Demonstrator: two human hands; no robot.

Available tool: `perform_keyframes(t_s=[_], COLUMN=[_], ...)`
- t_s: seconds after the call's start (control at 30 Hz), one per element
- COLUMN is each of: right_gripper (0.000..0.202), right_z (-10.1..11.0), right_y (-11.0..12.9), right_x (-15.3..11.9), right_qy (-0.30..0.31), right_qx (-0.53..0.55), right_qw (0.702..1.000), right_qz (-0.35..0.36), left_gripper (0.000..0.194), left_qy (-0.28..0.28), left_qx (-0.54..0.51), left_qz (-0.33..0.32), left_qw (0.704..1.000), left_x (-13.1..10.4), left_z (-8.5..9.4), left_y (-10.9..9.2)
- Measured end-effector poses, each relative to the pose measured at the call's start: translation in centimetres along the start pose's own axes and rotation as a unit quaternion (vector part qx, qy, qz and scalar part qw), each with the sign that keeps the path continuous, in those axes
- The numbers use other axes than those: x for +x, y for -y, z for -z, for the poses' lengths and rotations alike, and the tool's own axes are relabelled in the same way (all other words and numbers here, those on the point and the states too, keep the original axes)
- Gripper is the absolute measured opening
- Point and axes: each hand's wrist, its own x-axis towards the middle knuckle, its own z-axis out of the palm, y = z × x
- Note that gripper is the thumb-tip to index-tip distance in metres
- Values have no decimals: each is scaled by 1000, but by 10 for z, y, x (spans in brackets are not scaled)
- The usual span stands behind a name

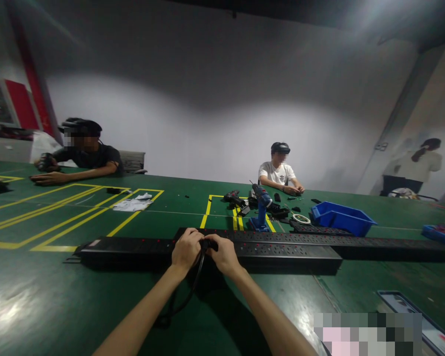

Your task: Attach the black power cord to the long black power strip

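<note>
Left hand (187, 249), at the middle of the frame, has its fingers closed on the end of a black cable (199, 273); the right hand (224, 254) pinches the same end from the other side. Whether that end sits in a socket is hidden by the fingers. From there the cable hangs down and curves toward the lower left of centre. Under the hands, the near strip (278, 253) lies flat across the middle of the frame, with the far strip (359, 245) just behind it, reaching toward the right edge. Beyond them, right of centre, a blue drill (260, 205) stands upright; a pale ring (301, 219) and a blue bin (343, 217) are farther right. Yellow lines (7, 244) mark the green table (96, 306) at left. One co-worker (96, 158) sits at the left, another (278, 170) right of centre.
</note>
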Motion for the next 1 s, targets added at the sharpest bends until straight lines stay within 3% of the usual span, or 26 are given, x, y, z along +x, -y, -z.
perform_keyframes(t_s=[0.47,0.63,0.83,1.0], right_gripper=[45,42,37,37], right_z=[2,-1,-2,-4], right_y=[8,7,5,7], right_x=[-9,-10,-4,-10], right_qy=[-1,-19,-78,-73], right_qx=[-100,-88,48,-11], right_qw=[995,996,996,997], right_qz=[25,28,12,37], left_gripper=[33,33,29,30], left_qy=[-4,-6,11,2], left_qx=[5,2,-8,-2], left_qz=[-6,-7,-6,2], left_qw=[1000,1000,1000,1000], left_x=[0,0,1,0], left_z=[1,0,4,6], left_y=[1,1,-2,-5])
